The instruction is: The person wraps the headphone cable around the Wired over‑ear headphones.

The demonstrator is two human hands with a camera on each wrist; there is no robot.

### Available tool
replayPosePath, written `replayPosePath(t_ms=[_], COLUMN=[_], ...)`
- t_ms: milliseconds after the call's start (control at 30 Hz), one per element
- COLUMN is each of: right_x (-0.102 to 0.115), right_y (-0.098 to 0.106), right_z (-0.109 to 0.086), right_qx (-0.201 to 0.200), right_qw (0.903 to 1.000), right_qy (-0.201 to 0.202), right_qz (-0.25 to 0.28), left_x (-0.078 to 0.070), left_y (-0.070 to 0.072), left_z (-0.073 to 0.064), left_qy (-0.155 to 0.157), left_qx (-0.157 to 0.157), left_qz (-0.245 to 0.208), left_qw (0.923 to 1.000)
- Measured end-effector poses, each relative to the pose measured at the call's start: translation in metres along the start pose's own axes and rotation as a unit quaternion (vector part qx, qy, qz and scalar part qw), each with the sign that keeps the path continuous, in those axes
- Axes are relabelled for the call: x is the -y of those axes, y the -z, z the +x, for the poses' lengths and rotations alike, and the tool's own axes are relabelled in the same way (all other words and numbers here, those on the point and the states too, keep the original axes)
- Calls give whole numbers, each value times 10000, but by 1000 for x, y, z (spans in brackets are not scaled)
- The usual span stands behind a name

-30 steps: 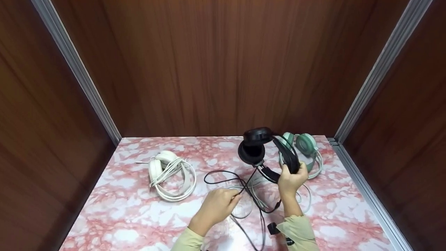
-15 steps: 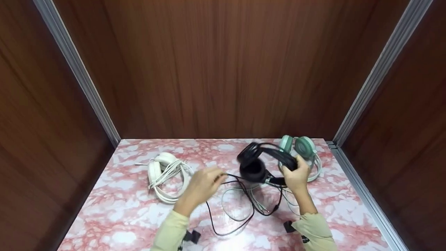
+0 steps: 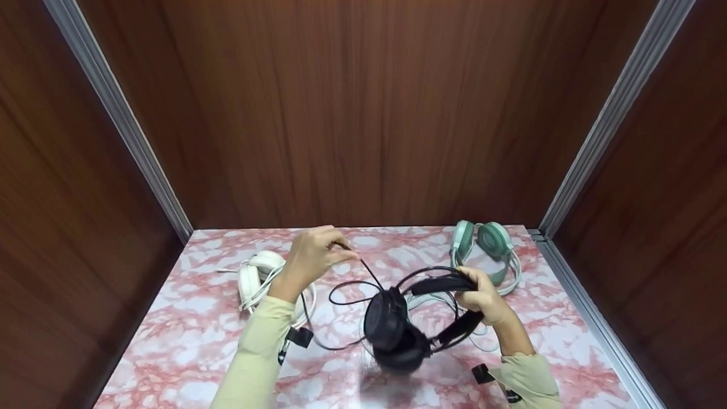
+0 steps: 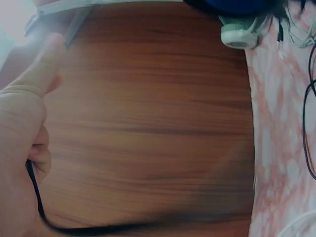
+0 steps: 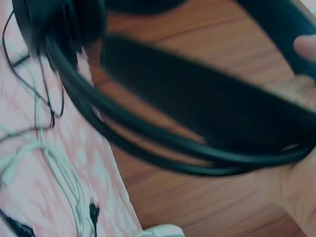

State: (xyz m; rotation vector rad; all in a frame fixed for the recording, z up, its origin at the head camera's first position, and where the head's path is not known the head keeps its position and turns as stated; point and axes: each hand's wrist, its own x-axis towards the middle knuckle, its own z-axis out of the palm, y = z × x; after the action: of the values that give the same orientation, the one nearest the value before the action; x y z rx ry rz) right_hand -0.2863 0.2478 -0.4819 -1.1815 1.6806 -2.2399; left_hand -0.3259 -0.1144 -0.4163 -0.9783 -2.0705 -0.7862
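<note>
Black over-ear headphones (image 3: 387,321) are held up above the table, ear cups toward the left and front. My right hand (image 3: 484,298) grips them by the headband (image 5: 197,98), which fills much of the right wrist view. From an ear cup a thin black cable (image 3: 370,274) runs up to my left hand (image 3: 314,257), which pinches it. In the left wrist view the cable (image 4: 98,230) hangs below the curled fingers (image 4: 42,150). The cable's far part loops down toward the table, partly hidden behind the headphones and left arm.
White headphones (image 3: 250,284) with a bundled cable lie at the left, partly covered by the left arm. Green-and-white headphones (image 3: 493,240) stand at the back right, their pale cable (image 5: 49,153) loose on the marbled table (image 3: 187,341). Brown wood panels (image 3: 363,113) enclose the table.
My left hand has moved up and left, drawing the black cable with it. The right hand has turned the headphones, whose ear cups swung down toward the front.
</note>
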Motion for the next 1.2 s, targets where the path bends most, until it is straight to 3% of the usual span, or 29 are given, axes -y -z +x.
replayPosePath(t_ms=[67, 133, 233, 333, 467, 567, 633, 733, 833, 900, 1000, 1200], right_x=[0, -2, -8, -18, -29, -32, -31, -24, -15, -10, -3, 12], right_y=[-3, -7, -16, -22, -26, -27, -25, -19, -8, 0, 12, 32], right_z=[0, 2, 6, 12, 16, 16, 15, 14, 12, 9, 3, -7], right_qx=[594, 968, 1247, 1316, 836, 64, -588, -1799, -3179, -4004, -4940, -6202], right_qw=[9926, 9779, 9518, 9243, 8914, 8685, 8543, 8388, 8212, 7965, 7571, 7036], right_qy=[187, 378, 646, 873, 995, 1119, 1241, 1356, 1278, 1190, 1210, 1375], right_qz=[1041, 1814, 2725, 3473, 4342, 4828, 5013, 4957, 4564, 4372, 4099, 3183], left_x=[6, 9, 11, 11, 3, -15, -29, -41, -40, -36, -32, -29], left_y=[-6, -15, -36, -59, -84, -90, -92, -98, -107, -111, -106, -82], left_z=[-2, -6, -18, -34, -57, -71, -79, -93, -111, -124, -139, -156], left_qy=[206, 461, 919, 1546, 2351, 2857, 3090, 3161, 3062, 2939, 2784, 2734], left_qx=[-21, 43, 357, 553, 348, 349, 515, 623, 653, 738, 951, 1300], left_qz=[-230, -601, -1385, -2428, -3549, -3811, -3819, -3694, -3288, -2929, -2569, -2035], left_qw=[9995, 9971, 9855, 9561, 9042, 8786, 8695, 8716, 8910, 9069, 9206, 9311])
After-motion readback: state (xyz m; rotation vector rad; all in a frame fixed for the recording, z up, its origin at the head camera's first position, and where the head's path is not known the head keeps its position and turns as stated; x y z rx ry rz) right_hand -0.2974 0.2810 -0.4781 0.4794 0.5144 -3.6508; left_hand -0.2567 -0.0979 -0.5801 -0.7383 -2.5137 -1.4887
